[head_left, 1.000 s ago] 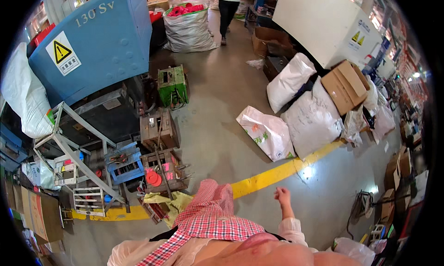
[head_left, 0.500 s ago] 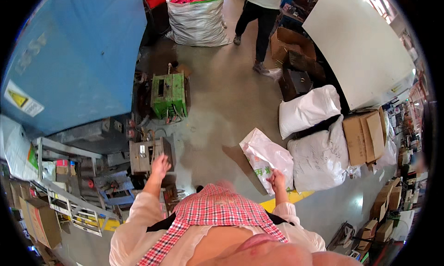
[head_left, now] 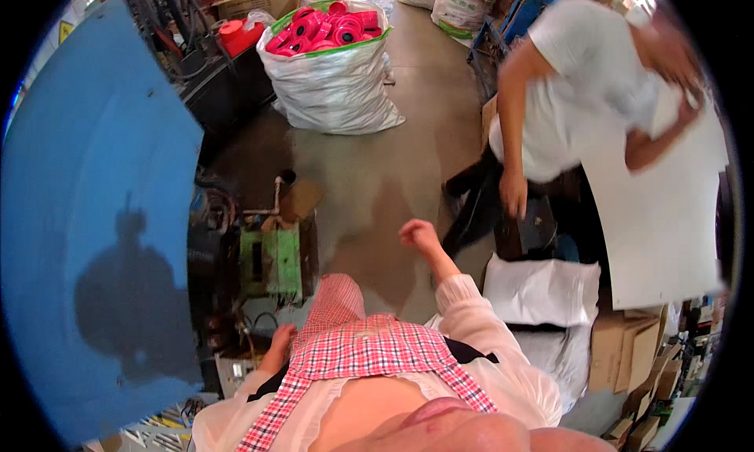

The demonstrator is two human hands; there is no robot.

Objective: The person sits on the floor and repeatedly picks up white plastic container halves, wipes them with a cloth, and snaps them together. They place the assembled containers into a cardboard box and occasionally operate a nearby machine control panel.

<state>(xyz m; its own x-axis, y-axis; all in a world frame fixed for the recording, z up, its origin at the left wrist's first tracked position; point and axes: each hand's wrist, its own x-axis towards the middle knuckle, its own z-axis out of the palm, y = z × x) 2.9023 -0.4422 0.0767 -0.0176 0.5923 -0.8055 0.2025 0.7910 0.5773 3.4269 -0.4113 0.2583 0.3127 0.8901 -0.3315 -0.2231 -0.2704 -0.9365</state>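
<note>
My right hand (head_left: pixel 420 236) is stretched forward over the grey floor, its fingers loosely curled with nothing seen in them. Low on the left, beside the checked red apron (head_left: pixel 369 346), is my left hand (head_left: pixel 280 344); it is blurred and its fingers are hard to make out. Just beyond the left hand stands a green metal block (head_left: pixel 271 262) with a slot and hoses. Ahead sits a large white woven sack (head_left: pixel 334 95), open at the top and full of pink-red round plastic parts (head_left: pixel 326 28).
At right a person in a white shirt (head_left: pixel 577 83) leans beside a pale panel (head_left: pixel 656 216). White sacks (head_left: pixel 542 291) and cardboard boxes (head_left: pixel 624 346) lie below. A big blue machine panel (head_left: pixel 102 177) borders the left. A floor aisle (head_left: pixel 424 75) runs ahead.
I have moved forward, and the sack of pink-red parts is nearer. My right hand has left the printed white bag and swung forward; my left has dropped back. The other person has come closer.
</note>
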